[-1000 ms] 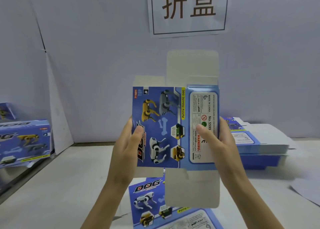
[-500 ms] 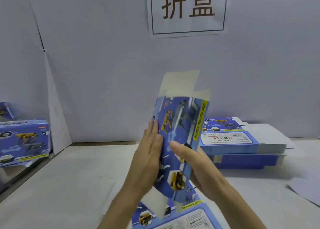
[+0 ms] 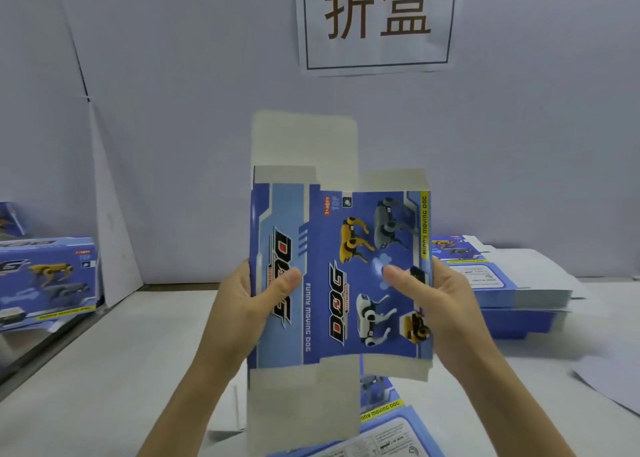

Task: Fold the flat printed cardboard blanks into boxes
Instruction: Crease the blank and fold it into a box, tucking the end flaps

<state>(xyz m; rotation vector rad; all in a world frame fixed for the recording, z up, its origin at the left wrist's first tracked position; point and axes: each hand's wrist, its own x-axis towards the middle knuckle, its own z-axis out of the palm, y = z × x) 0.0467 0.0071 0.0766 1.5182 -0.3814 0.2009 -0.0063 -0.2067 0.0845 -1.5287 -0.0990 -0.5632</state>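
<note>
Half a second ago the cardboard blank [image 3: 341, 276] was turned edge-on between the hands. Now it faces the camera, spread flat and upright at mid-frame above the worktop [image 3: 104, 370]. The left hand [image 3: 254, 306] grips its left edge and the right hand [image 3: 441, 306] its right edge, thumbs on the glossy blue print, fingers behind it. Plain grey flaps [image 3: 304, 138] jut out at top and bottom. A stack of flat blanks [image 3: 512, 288] lies at right, and a folded box [image 3: 45, 276] at far left.
</note>
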